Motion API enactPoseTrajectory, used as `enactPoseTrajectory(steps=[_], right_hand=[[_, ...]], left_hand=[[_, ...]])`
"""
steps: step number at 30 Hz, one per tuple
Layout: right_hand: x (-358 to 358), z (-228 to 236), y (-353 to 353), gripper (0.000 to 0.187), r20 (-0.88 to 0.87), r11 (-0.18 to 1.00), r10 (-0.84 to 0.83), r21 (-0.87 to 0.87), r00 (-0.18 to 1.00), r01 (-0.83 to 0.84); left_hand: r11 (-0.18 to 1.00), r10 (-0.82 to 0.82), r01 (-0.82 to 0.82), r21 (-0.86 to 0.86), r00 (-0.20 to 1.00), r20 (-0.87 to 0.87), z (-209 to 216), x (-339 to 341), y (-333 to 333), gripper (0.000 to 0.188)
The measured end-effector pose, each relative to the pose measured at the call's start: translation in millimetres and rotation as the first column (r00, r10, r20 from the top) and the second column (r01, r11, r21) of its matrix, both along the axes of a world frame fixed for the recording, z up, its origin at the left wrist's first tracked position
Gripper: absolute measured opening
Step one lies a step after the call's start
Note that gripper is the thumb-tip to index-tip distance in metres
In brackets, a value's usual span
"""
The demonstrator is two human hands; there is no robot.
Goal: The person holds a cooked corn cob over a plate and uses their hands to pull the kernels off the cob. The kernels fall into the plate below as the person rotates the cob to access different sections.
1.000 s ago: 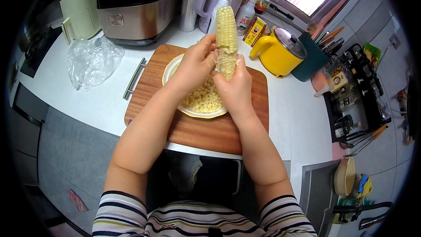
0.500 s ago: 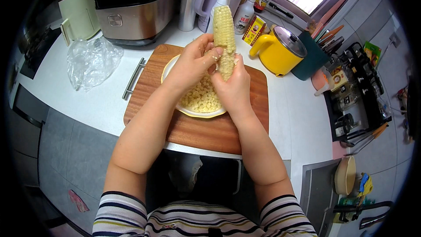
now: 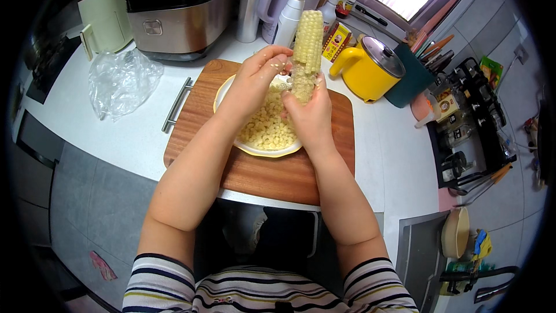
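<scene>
Over the middle of the wooden cutting board [image 3: 272, 174], a corn cob [image 3: 306, 52] is standing roughly upright above a yellow-rimmed plate [image 3: 255, 148] heaped with loose kernels [image 3: 269, 127].

Head view: the right hand [image 3: 313, 113] is gripping the lower, already stripped part of the cob, fingers wrapped around it from the near side. The left hand [image 3: 258, 81] is lying just left of the cob, fingers curled, with fingertips [image 3: 281, 61] pressing against the kernel rows where the bare part begins; a few kernels are sticking to them. The cob's upper half, with kernels still on, is rising beyond both hands toward the far side.

Far right of the board a yellow pot [image 3: 370, 72] is sitting on the white counter [image 3: 133, 133]; a crumpled clear plastic bag [image 3: 121, 84] is lying to the left.
</scene>
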State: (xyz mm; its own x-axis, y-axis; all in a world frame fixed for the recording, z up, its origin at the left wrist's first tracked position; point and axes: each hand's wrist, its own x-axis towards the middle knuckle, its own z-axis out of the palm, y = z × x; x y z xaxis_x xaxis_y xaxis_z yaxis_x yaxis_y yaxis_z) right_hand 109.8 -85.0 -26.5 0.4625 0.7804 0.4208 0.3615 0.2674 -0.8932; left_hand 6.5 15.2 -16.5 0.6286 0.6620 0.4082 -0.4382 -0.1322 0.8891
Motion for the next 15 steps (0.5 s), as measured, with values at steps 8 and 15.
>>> enactPoseTrajectory(steps=[8,15], right_hand=[[-1.6,1.0,-1.5,0.048,0.127,0.998,-0.019,0.061,0.992,0.012],[-2.2,-2.5,2.6,0.049,0.028,0.999,0.022,-0.026,0.999,-0.021]], left_hand=[[0.997,0.06,-0.055,0.058,0.994,-0.087,8.5,-1.2,-10.4,0.033],[0.943,0.213,-0.171,0.285,0.969,-0.125,6.4,1.5,-18.8,0.031]])
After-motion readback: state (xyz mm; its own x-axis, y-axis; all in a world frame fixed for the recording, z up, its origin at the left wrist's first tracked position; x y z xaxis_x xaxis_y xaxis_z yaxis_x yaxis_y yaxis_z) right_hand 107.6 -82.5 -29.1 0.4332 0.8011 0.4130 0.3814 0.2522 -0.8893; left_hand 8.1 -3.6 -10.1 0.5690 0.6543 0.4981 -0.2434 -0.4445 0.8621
